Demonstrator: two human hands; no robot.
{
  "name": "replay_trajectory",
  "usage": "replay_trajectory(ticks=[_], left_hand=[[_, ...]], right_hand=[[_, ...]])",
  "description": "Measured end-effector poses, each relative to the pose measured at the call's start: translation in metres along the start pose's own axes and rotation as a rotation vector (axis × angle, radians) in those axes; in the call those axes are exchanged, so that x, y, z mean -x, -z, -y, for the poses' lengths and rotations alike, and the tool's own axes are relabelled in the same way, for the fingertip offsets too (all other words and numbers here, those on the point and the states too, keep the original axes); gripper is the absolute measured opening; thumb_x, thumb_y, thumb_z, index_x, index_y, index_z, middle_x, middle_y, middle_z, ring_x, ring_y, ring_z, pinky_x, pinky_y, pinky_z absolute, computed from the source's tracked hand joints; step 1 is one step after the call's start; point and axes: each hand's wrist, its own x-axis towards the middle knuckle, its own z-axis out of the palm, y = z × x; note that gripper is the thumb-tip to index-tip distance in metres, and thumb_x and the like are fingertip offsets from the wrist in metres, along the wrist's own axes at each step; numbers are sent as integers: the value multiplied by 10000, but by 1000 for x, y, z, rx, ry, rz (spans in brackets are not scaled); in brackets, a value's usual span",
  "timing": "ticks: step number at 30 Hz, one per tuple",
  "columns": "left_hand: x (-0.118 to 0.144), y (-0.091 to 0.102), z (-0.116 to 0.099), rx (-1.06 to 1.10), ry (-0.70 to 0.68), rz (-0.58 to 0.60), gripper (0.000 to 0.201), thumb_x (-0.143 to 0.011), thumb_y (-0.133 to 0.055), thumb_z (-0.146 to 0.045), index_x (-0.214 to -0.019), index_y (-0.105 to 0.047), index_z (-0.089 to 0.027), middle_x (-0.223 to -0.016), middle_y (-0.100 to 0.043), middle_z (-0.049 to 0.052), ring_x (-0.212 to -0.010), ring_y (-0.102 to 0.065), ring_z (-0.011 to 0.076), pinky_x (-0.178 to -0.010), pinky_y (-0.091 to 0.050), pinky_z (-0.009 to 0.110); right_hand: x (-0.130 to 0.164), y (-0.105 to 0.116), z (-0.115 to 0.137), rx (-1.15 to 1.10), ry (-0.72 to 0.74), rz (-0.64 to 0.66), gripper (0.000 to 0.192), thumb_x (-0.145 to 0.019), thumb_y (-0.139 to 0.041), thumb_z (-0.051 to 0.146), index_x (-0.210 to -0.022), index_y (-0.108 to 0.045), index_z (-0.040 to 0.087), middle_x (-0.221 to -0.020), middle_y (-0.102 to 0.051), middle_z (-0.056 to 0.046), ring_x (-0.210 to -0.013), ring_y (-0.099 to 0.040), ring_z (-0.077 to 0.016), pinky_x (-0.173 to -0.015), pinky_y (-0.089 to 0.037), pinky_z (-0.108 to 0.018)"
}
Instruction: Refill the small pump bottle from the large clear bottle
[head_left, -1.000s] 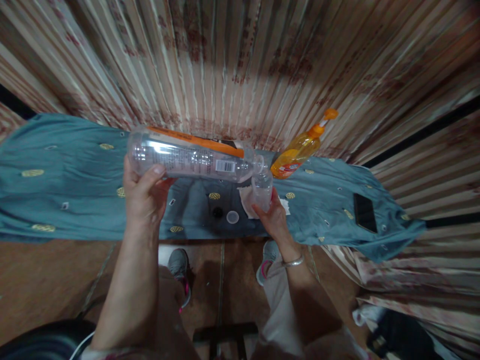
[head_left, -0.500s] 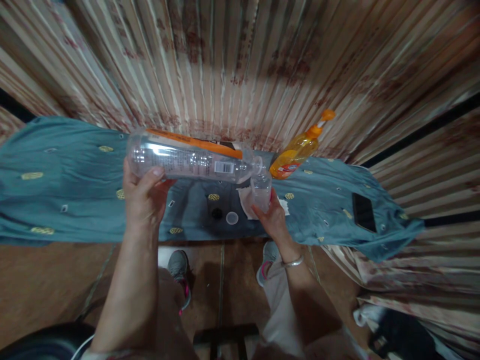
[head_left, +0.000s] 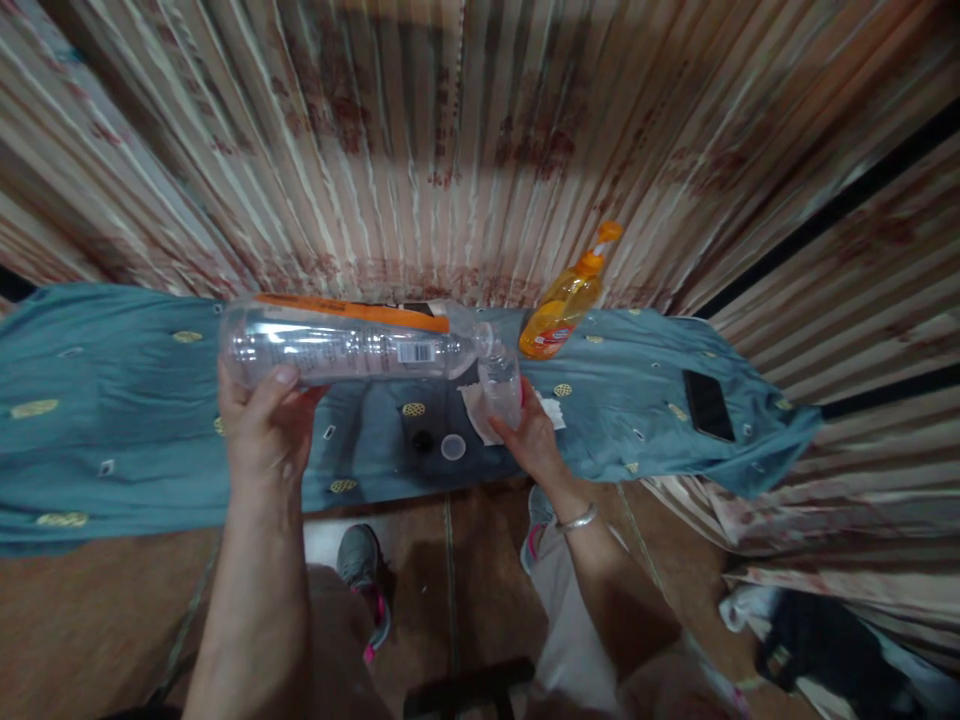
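Drifting slightly left since a second ago, we are gripping the big clear bottle (head_left: 345, 345) sideways near its base in our left hand (head_left: 259, 430), tipping its light, crushable neck into the small slippery bottle (head_left: 501, 385) our right hand (head_left: 531, 440) is clasping above the blue cloth (head_left: 112, 420).

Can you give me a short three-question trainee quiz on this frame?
1. True or false: the left hand holds the large clear bottle lying nearly level.
2. What does the right hand hold? A) small clear bottle B) phone C) orange soap bottle
3. What lies on the blue cloth between the two hands?

Key:
1. True.
2. A, the small clear bottle, at the large bottle's mouth.
3. A clear cap, a dark cap and a white tissue.
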Motion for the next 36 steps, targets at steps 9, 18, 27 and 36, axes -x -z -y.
replay_trajectory(ticks=[9,18,27,36], left_hand=[[3,-6,-5,-44,2,-2,443,-406,-897,-168,-819,-761,-255,-940,-788,-19,-888,-673,167,-652,-604,242],[3,-7,-6,-88,4,10,465,-421,-884,-190,-866,-793,-289,-959,-785,-29,-883,-673,177,-662,-616,253],[2,-2,-4,-93,-17,45,610,-458,-919,-217,-1042,-778,-325,-918,-759,-37,-860,-671,177,-730,-638,298],[5,-6,-6,-95,-8,28,622,-448,-918,-206,-1037,-790,-356,-1018,-764,-29,-915,-637,180,-772,-621,316]], right_hand=[[-1,-6,1,-20,-30,-20,822,-836,-813,286,-1566,-485,99,-1497,-664,-273,-1404,-655,-413,-1190,-545,-628],[0,-11,-8,-7,13,-29,842,-848,-806,347,-1581,-465,110,-1520,-659,-261,-1420,-650,-401,-1188,-556,-607],[0,-9,-5,-18,1,-16,846,-844,-820,332,-1585,-473,120,-1527,-657,-263,-1439,-641,-395,-1210,-540,-600],[1,-8,-1,-31,-37,-1,839,-853,-788,316,-1586,-456,78,-1534,-643,-287,-1447,-632,-414,-1207,-529,-637]])
